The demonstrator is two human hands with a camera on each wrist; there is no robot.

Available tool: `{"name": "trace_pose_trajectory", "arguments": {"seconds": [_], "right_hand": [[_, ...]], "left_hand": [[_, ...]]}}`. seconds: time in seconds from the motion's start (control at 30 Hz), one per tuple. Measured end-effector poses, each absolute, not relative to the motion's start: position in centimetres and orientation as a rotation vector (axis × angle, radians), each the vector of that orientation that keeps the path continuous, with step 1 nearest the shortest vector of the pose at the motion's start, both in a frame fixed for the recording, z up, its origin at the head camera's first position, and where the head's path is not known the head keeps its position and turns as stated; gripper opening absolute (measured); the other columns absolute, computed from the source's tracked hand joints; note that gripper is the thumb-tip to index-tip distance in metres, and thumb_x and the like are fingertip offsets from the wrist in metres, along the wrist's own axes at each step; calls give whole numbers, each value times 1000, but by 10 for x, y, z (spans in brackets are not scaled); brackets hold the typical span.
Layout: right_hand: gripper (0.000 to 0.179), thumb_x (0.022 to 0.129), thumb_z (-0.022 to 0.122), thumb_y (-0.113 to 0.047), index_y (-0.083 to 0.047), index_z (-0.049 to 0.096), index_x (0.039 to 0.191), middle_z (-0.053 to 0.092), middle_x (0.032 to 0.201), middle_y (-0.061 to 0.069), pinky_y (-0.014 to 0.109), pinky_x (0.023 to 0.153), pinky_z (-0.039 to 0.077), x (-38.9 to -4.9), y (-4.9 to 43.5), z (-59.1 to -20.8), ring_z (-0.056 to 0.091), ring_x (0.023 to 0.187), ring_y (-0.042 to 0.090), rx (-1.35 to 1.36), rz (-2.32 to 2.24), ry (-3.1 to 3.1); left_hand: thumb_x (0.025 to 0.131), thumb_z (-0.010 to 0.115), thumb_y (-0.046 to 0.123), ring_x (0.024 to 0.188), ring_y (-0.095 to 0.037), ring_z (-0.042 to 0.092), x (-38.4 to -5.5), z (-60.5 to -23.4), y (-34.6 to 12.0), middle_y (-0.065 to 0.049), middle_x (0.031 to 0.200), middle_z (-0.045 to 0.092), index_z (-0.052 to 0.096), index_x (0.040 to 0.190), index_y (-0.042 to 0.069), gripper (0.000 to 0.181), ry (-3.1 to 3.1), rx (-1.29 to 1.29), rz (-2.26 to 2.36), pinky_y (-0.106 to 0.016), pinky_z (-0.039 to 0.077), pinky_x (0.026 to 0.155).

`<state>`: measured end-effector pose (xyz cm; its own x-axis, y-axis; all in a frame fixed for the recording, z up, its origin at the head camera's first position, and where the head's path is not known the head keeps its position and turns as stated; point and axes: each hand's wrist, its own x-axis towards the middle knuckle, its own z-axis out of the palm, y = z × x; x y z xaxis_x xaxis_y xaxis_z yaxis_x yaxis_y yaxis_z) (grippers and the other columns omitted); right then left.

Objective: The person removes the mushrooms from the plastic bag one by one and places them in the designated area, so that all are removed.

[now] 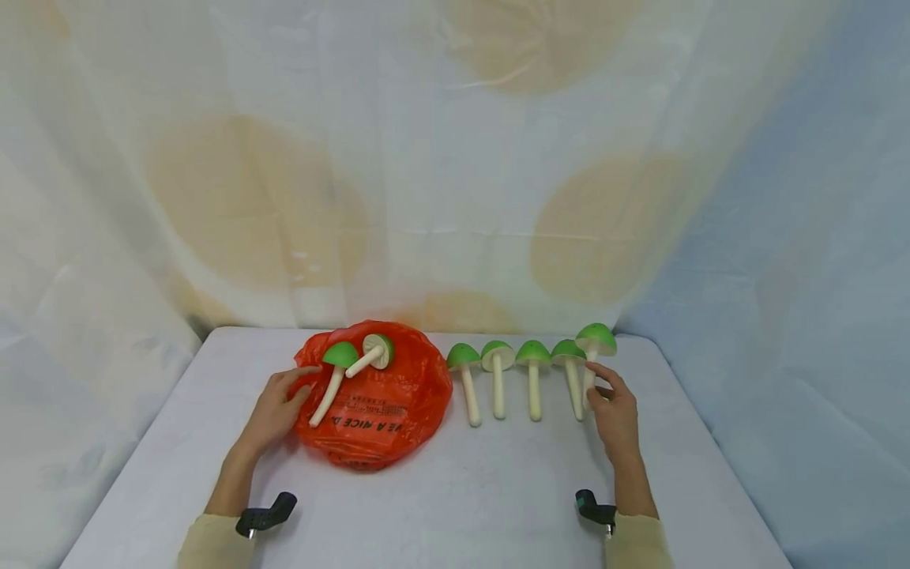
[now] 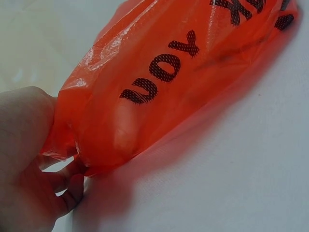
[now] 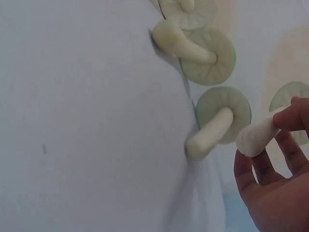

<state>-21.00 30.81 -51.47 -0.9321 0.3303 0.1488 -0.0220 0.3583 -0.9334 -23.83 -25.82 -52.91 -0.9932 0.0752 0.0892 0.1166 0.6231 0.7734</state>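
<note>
My right hand (image 1: 614, 407) pinches the pale stem of a green-capped toy mushroom (image 1: 596, 340) at the right end of a row. In the right wrist view, thumb and fingers of the right hand (image 3: 282, 188) hold that stem, its lower end raised beside a neighbouring mushroom (image 3: 215, 130). At the left, my left hand (image 1: 273, 411) grips the left edge of a red plastic bag (image 1: 419, 395) with black print. Two more toy mushrooms, one upright (image 1: 341, 356) and one turned cap-underside forward (image 1: 379, 352), lie on the bag. Fingers of the left hand (image 2: 24, 145) are partly hidden by the bag.
Several green-capped mushrooms (image 1: 533, 379) lie side by side on the white table (image 1: 483, 498), between the bag and my right hand. Behind the table hangs a pale curtain (image 1: 441, 197) with yellow spots. Black wrist devices are worn on both arms.
</note>
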Motion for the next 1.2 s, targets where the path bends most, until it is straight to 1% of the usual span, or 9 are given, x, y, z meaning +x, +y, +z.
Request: {"name": "trace_pose_trajectory", "arguments": {"seconds": [0.13,0.3,0.43,0.57,0.6,0.77,1.03,1.13,1.2], "right_hand": [[45,100,56,-8,-26,59,140,51,147,0,21,79,50,-210,320,-519,54,112,18,-324,1628,-2299],[48,97,56,-6,-24,59,141,51,147,2,19,77,51,-211,330,-522,55,110,17,-360,1617,-2315],[47,96,55,-3,-18,58,141,52,145,6,17,77,50,-214,336,-523,56,107,16,-358,1610,-2332],[43,98,56,-3,-10,53,140,50,146,10,16,77,49,-217,340,-521,55,104,14,-365,1595,-2361],[43,98,56,-3,-8,51,140,50,146,11,16,77,49,-217,341,-521,56,106,15,-368,1596,-2367],[46,99,57,-4,-9,47,143,48,147,11,16,78,48,-221,346,-521,55,110,19,-402,1599,-2382],[46,97,60,-5,-11,50,142,49,146,9,15,76,49,-227,357,-530,55,102,8,-446,1585,-2388],[46,97,61,-7,-13,52,142,50,146,8,15,76,50,-228,360,-531,55,103,9,-470,1581,-2402],[46,97,61,-8,-13,53,143,50,147,7,15,77,50,-228,362,-530,55,107,11,-477,1583,-2414]], "left_hand": [[106,47,15,136,-45,36,-240,-531,-259,-25,144,40,55,141,14,36,-2796,-153,-1333,-72,30,108],[106,47,14,135,-45,36,-241,-532,-260,-25,143,41,55,141,13,36,-2789,-163,-1329,-71,30,108],[106,47,14,134,-45,37,-241,-532,-260,-25,142,43,56,140,12,36,-2782,-183,-1322,-71,30,108],[106,47,15,134,-45,37,-240,-530,-260,-25,142,43,56,140,12,36,-2786,-182,-1318,-71,32,107],[106,47,15,134,-45,37,-239,-530,-259,-25,142,43,55,141,13,36,-2788,-181,-1317,-71,32,107],[106,46,18,133,-44,38,-239,-530,-260,-23,142,42,55,141,15,36,-2800,-163,-1316,-70,34,107],[106,46,18,134,-45,38,-239,-528,-260,-24,143,42,55,142,14,36,-2806,-159,-1330,-71,34,106],[107,46,19,134,-45,38,-240,-529,-260,-23,143,42,55,142,14,36,-2804,-162,-1328,-71,34,106],[106,47,18,134,-44,37,-240,-530,-260,-23,143,43,55,141,14,36,-2800,-161,-1329,-71,33,107]]}}
